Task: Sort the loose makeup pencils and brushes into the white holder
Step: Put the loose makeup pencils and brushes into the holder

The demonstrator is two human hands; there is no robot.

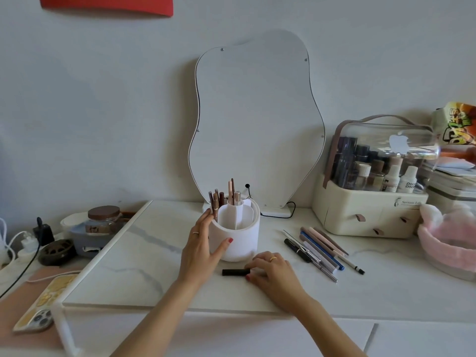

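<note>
— So, where does the white holder point(235, 234) stand?

— On the marble bench point(134, 266), just in front of the wavy mirror point(255, 119). It is round, split into compartments, and already carries some brown and pink pencils point(217, 202) upright in its back and left sections.

— And the hands?

— The left hand point(203, 251) is wrapped round the holder's left side, thumb across the front wall, fingers up at the rim; its grip is closed on the holder. The right hand point(273, 271) lies just in front of the holder and to its right, fingers curled down onto a short black tube point(235, 272) that lies flat on the bench. The fingertips touch the tube's right end, but whether that grip is truly pinched on it I cannot tell.

— What is left loose?

— A cluster of pencils, pens and liners point(322, 249) lies to the right of the holder, side by side and pointing slantwise — dark, blue, grey and pink ones among them.

— Further out?

— Right of the holder, behind that cluster, a cream cosmetics case point(368, 215) with a clear lid holds bottles, and a pink fluffy item point(448, 235) sits beyond it. Left of the holder, off the raised marble slab, there are a brown-lidded jar point(104, 217), a phone point(43, 305) and some cables point(15, 243).
</note>
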